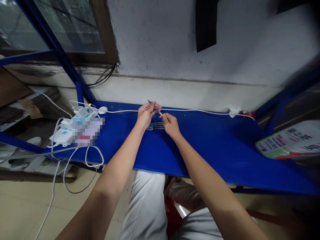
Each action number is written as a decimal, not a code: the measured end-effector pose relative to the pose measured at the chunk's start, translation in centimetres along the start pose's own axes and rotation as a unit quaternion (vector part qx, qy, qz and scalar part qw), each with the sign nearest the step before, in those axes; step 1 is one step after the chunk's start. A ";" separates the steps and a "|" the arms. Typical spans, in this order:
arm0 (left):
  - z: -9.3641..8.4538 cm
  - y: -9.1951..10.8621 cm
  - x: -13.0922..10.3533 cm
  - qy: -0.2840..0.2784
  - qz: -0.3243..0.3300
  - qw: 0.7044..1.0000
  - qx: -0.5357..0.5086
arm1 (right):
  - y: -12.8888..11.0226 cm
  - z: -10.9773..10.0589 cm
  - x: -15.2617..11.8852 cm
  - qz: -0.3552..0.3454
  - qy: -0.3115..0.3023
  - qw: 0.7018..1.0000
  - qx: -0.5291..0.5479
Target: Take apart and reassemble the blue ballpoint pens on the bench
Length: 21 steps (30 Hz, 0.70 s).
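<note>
Near frame centre, a pen [158,110] slants upper left to lower right: fingers of the left hand [145,115] hold its dark-tipped half; the right hand [171,124] pinches its lower end, beside loose pens [155,126] on the tabletop [212,143].

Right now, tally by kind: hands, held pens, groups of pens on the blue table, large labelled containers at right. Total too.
Hands: 2 (left hand, right hand)
Held pen: 1
Pen group on the blue table: 1, individual pens too small to count surely
Large labelled container: 1
Total: 5, group as one
</note>
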<state>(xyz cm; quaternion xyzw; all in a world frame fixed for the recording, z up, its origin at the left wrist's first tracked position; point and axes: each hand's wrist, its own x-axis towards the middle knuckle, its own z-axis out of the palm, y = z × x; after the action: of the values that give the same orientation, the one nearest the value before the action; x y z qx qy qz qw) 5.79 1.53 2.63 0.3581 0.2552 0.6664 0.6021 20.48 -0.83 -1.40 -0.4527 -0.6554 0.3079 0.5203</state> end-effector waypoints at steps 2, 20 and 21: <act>0.2 0.1 -0.2 -0.001 -0.009 1.000 -0.002 | 0.0 0.1 -0.1 -0.006 0.003 1.000 0.004; 0.4 0.4 -0.4 -0.045 -0.022 0.999 -0.006 | -0.7 0.2 -0.1 0.038 -0.005 0.996 0.084; 0.5 0.4 -0.4 -0.043 -0.019 0.999 -0.007 | -0.8 0.3 -0.1 0.042 -0.002 0.995 0.094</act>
<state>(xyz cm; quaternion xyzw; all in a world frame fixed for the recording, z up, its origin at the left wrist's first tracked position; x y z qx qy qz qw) 5.97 0.99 3.18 0.3772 0.2317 0.6405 0.6275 19.96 -1.21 -0.85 -0.4280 -0.6051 0.3911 0.5457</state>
